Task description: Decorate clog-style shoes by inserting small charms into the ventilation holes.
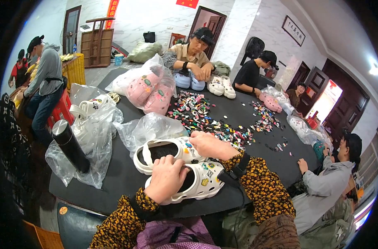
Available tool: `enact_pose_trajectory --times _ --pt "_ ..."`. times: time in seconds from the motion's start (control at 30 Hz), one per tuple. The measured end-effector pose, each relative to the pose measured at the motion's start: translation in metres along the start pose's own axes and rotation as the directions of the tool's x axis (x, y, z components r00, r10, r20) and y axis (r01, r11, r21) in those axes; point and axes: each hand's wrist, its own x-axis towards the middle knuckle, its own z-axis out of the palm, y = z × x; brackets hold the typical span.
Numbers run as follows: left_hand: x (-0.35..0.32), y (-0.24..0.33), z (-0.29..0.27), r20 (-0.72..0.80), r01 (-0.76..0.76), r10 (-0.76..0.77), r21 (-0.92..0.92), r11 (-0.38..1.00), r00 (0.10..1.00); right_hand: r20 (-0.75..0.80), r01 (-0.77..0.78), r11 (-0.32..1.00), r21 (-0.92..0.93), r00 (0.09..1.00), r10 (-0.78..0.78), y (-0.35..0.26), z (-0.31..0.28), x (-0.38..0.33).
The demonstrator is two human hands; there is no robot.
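Two white clogs, a far one (141, 162) and a near one (212, 193), lie side by side at the table's near edge, with colourful charms on their toes. My left hand (166, 178) is closed over the side of the near clog, its fingertips reaching the gap between the pair. Curled on the toe of the far clog is my right hand (212, 145); its fingers are partly hidden, and any charm under them cannot be made out. Beyond both hands lies a big heap of small colourful shoe charms (193, 110).
A black flask (70, 145) stands at left beside bagged white clogs (93, 103). A crumpled plastic bag (149, 130) touches the far clog's side. Bagged pink clogs (149, 91) lie farther back. Several people sit round the dark table (110, 199); one (326, 174) is close on my right.
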Motion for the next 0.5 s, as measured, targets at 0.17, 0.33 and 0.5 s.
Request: enact_pose_trajectory --times 0.17,0.33,0.5 --pt "0.001 0.001 -0.002 -0.01 -0.004 0.004 0.002 1.0 1.0 -0.061 -0.014 0.995 -0.096 0.998 0.008 -0.014 -0.001 -0.004" --pt "0.002 0.001 0.0 0.01 0.005 -0.005 0.004 1.0 1.0 0.001 -0.047 0.998 -0.033 0.999 0.047 -0.007 -0.001 0.002" --pt "0.002 0.002 0.0 0.007 0.006 -0.006 0.008 1.0 1.0 -0.027 0.047 0.99 0.13 0.999 -0.044 0.009 0.006 0.002"
